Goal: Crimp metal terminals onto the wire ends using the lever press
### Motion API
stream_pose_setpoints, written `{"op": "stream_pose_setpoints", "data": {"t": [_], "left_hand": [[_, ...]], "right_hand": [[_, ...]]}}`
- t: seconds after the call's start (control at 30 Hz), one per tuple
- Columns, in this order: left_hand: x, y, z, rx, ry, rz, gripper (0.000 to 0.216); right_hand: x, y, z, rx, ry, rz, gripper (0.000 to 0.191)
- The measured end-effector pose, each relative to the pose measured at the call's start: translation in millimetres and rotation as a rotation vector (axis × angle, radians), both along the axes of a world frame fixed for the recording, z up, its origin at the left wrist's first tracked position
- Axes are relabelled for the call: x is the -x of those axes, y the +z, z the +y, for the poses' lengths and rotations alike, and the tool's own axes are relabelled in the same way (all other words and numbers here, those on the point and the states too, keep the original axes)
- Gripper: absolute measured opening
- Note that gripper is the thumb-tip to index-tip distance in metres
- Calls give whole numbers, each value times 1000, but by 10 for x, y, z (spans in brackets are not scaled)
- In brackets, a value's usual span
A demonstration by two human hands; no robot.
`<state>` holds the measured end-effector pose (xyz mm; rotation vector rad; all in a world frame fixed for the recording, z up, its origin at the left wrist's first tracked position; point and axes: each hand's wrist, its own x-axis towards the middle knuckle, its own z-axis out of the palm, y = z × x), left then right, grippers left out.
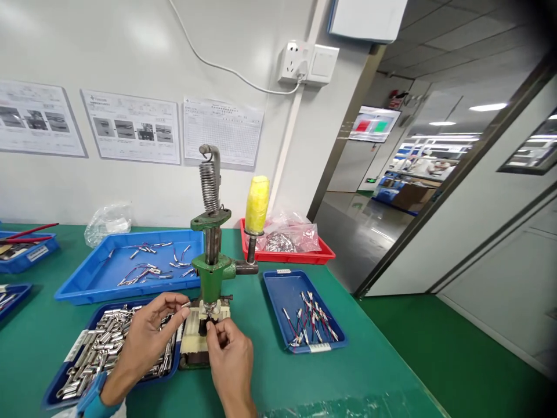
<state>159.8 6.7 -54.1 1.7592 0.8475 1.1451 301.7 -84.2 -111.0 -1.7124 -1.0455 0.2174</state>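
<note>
The left hand (150, 330) pinches a small silvery piece (186, 304) between thumb and fingers, just left of the base of a green press (212, 284). The right hand (232, 353) has thumb and forefinger drawn together at the press's lower end, under the ram; whether it grips anything there I cannot tell.

Below the left hand, a dark blue tray (49, 397) on the green table (291, 383) is heaped with shiny metal parts (102, 342). Behind it, a wider, brighter blue tray (98, 274) carries scattered short wired pieces (150, 270), much of its floor bare. Right of the press, another dark blue tray (281, 290) holds a loose tangle of red, green and white-tipped wires (311, 316), mostly toward its near end. Beyond that, a red tray (296, 257) contains clear plastic bags (307, 234), one with small dark parts inside. At far left, a blue bin (28, 263) has red handles (33, 230) sticking over its rim.
</note>
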Motion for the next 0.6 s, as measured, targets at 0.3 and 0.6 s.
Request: {"op": "stream_pose_setpoints", "data": {"t": [0.3, 0.6], "left_hand": [[-235, -14, -77, 32, -79, -46, 29], [-341, 74, -45, -144, -141, 237, 32]], "right_hand": [[5, 18, 2, 9, -42, -57, 38], [4, 40, -13, 2, 0, -11, 35]]}}
